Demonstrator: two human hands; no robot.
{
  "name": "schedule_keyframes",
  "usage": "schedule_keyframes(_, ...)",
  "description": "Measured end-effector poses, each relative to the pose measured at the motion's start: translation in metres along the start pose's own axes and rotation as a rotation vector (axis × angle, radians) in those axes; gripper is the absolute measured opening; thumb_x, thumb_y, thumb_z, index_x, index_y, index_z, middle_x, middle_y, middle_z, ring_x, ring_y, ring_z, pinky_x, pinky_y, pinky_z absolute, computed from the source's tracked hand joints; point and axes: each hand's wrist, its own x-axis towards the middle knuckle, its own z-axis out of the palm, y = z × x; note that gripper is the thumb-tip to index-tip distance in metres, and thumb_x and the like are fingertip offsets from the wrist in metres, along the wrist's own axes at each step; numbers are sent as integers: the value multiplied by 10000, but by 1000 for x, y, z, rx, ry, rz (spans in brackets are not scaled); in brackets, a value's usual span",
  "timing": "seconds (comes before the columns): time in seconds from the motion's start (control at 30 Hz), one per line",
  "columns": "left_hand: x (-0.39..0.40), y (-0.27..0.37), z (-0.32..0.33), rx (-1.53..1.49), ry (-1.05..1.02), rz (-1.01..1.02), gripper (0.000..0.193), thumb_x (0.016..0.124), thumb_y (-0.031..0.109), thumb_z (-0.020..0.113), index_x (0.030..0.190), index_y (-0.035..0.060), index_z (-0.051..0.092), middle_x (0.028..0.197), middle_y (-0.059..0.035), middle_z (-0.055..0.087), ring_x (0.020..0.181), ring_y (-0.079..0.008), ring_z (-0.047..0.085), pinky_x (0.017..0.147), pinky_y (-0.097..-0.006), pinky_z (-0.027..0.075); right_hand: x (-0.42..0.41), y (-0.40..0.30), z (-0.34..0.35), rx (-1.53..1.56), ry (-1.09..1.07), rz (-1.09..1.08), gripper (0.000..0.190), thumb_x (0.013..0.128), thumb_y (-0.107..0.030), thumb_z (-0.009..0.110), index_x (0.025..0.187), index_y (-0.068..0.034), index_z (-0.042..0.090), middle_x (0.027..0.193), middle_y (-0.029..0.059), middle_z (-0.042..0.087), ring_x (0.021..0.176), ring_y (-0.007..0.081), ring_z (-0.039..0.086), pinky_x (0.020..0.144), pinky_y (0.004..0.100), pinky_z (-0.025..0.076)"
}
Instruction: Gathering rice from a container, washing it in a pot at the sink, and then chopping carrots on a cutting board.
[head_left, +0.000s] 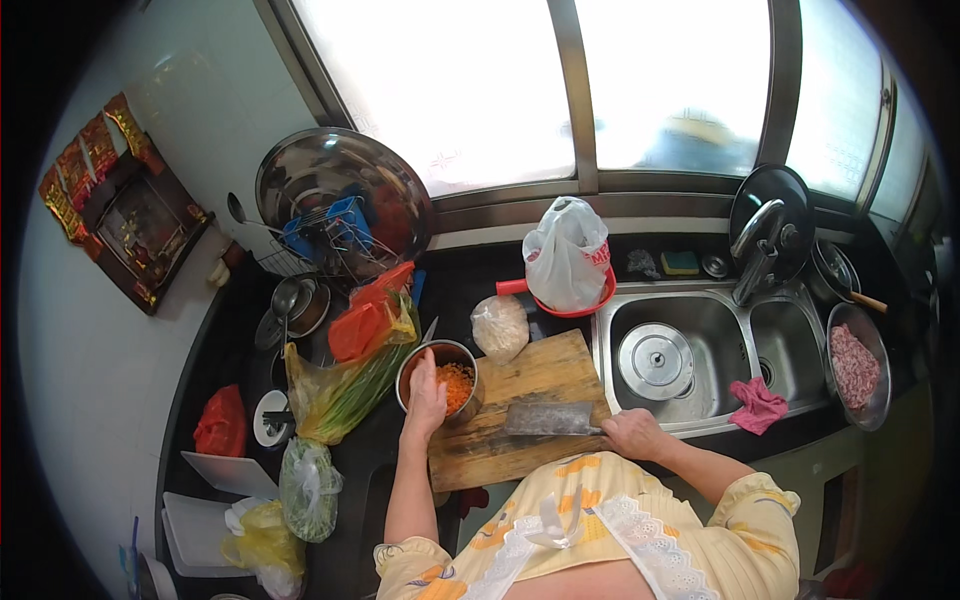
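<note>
My left hand (427, 396) reaches over the near rim of a metal pot (472, 409), fingers stretched along its inside beside finely chopped orange pieces (454, 386), which look like carrot. Whether those fingers grip anything is hidden. A wooden cutting board (551, 375) lies partly next to and under the pot. In my right hand (634, 433) is the handle of a cleaver (549, 419), its broad blade lying flat over the board's right half. At the board's far edge sits a tied clear bag of pale food (500, 328).
Behind the board, a white plastic bag (568, 255) stands in a red-handled pan (555, 309). To the right are a double sink (716, 401) holding a round lid (656, 361), a pink cloth (758, 406) and a bowl of minced meat (853, 366). Bagged green stalks (367, 390) lie left.
</note>
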Motion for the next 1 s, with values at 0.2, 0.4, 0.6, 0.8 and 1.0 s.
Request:
schedule_keyframes(0.2,0,-10,-13,605,78,-361,601,795,236,592,1302,9,363,1354,-287,282,1284,-481,177,990,-660,156,1,1,25,-38,-6,-43,183,677,-213,651,720,-98,515,643,46,517,636,231,571,539,355,455)
schedule_keyframes(0.4,-12,-28,-25,508,250,-785,501,787,345,608,1117,-28,555,1084,-211,582,1064,-374,506,893,-472,397,2,0,24,-4,58,-2,168,647,-179,653,714,-97,522,701,53,495,704,222,551,560,343,460)
schedule_keyframes(0.6,-43,-67,-21,-113,162,-895,308,761,250,621,728,-56,600,611,-126,599,528,-306,606,508,-377,497,-1,-4,29,18,44,36,179,633,-174,672,732,-97,545,750,57,498,759,227,545,593,337,468)
schedule_keyframes(0.8,-41,-39,-5,-683,306,-806,135,786,30,469,749,-77,544,660,-137,598,467,-223,603,379,-307,511,4,-10,5,108,83,114,193,681,-182,683,809,-80,582,793,74,508,793,247,541,655,347,470)
schedule_keyframes(1.0,-2,-12,-22,-843,423,-758,129,768,21,461,721,-68,543,691,-150,595,485,-231,604,377,-310,516,3,5,-19,196,311,374,162,717,-63,614,877,-37,609,860,114,536,837,287,541,701,368,459)
